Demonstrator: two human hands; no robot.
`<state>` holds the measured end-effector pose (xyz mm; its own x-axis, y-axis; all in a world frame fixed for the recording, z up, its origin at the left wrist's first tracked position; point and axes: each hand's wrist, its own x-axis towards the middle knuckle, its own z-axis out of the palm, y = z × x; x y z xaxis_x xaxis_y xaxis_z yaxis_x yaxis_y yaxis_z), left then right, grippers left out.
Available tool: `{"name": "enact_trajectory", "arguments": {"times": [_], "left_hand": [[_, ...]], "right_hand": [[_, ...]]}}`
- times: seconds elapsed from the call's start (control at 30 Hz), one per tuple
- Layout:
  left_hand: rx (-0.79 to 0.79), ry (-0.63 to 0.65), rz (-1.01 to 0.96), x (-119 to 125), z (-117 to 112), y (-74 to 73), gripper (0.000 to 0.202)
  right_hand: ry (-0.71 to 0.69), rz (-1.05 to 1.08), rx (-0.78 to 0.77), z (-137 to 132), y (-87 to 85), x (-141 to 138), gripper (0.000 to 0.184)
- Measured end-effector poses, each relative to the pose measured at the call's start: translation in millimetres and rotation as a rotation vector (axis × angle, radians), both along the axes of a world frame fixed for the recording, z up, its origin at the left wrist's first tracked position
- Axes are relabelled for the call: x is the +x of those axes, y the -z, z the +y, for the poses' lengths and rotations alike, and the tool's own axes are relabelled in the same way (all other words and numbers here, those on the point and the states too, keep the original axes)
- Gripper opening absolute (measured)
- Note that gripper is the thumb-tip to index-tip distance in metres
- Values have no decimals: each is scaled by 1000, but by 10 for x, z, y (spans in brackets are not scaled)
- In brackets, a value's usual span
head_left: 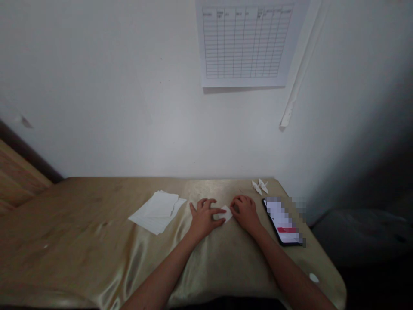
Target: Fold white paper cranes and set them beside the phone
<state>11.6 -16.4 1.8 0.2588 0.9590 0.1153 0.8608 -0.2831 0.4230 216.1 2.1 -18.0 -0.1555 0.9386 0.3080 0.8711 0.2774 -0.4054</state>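
Note:
A small folded piece of white paper (227, 214) lies on the cloth between my two hands. My left hand (205, 217) is at its left side, fingers spread, with the index finger and thumb reaching its edge. At the paper's right edge, my right hand (244, 211) has its fingers curled in and its fingertips closed on the paper. The exact fold of the paper is too small to make out. Left of my hands lies a loose stack of white paper sheets (155, 211), the top one with a torn edge.
Two small folded paper figures (260, 187) sit near the back right corner of the cloth-covered table (80, 232). A phone (282, 224) with a lit screen lies right of my right hand. A small white object (313, 277) rests by the right edge. The wall bears a printed chart (245, 47).

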Motion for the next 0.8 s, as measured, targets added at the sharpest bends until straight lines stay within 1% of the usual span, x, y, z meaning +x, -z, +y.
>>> {"name": "enact_trajectory", "arguments": {"times": [0.23, 0.5, 0.8], "left_hand": [[7, -6, 0, 4, 0, 10, 33], [17, -9, 0, -2, 5, 23, 32], [31, -16, 5, -7, 13, 49, 31]], "right_hand": [[-23, 9, -16, -18, 24, 28, 13], [-13, 34, -72, -36, -41, 25, 12], [-39, 54, -137, -88, -74, 30, 23]]}}
